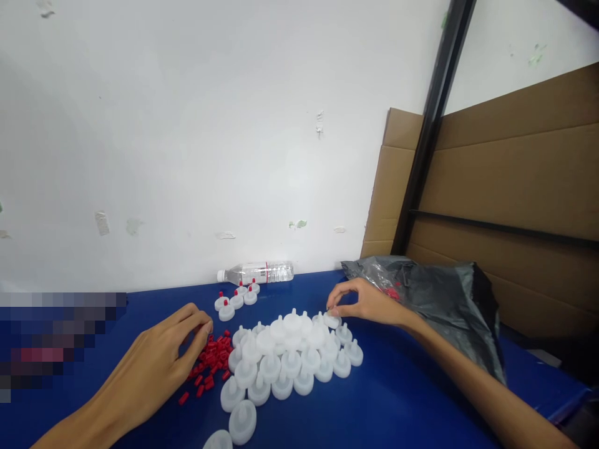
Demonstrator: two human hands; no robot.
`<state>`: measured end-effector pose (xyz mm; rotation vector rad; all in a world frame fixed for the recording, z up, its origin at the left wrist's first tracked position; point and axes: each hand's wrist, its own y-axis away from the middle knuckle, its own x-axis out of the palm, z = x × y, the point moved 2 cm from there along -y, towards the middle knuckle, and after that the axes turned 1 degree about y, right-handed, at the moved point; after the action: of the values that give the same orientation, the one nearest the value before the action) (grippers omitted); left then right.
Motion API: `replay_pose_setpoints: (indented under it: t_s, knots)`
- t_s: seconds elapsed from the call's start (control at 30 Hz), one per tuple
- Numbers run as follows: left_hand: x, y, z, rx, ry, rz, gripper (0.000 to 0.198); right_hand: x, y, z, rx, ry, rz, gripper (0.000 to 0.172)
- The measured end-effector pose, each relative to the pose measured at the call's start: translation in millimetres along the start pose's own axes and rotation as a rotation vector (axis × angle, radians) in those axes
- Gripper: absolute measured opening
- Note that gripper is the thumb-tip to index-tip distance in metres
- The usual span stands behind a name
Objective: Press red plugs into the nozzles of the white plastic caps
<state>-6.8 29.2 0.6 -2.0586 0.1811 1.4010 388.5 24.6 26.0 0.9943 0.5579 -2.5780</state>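
My right hand (pixel 362 302) pinches a white nozzle cap (pixel 332 320) by its top, at the back right of a heap of white nozzle caps (pixel 291 362). Each of these is a round, translucent lid with a thin spout. Over the pile of small red tip caps (pixel 216 358), my left hand (pixel 171 349) is closed, with thumb and fingertips together. What it holds, if anything, is hidden. Behind the heap stand several white nozzle caps with red tips on their spouts (pixel 226 310).
A clear plastic bottle (pixel 255 272) lies along the white wall on the blue tabletop (pixel 397 405). At right are a dark plastic bag (pixel 449 305), a clear bag with red pieces (pixel 381 277), cardboard sheets (pixel 515 168) and a black metal post (pixel 425 149).
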Motion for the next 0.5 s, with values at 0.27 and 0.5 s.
replay_pose_setpoints:
  t_s: [0.27,0.5]
  knots:
    - [-1.4,0.3,-3.1,0.016,0.015,-0.008,0.041,-3.2,1.2,-2.9,0.011,0.037,0.0,0.022]
    - [0.2,-0.1,-3.4,0.015,0.024,-0.007,0.04,-3.4,2.1,-2.7,0.002,0.053,0.003,0.02]
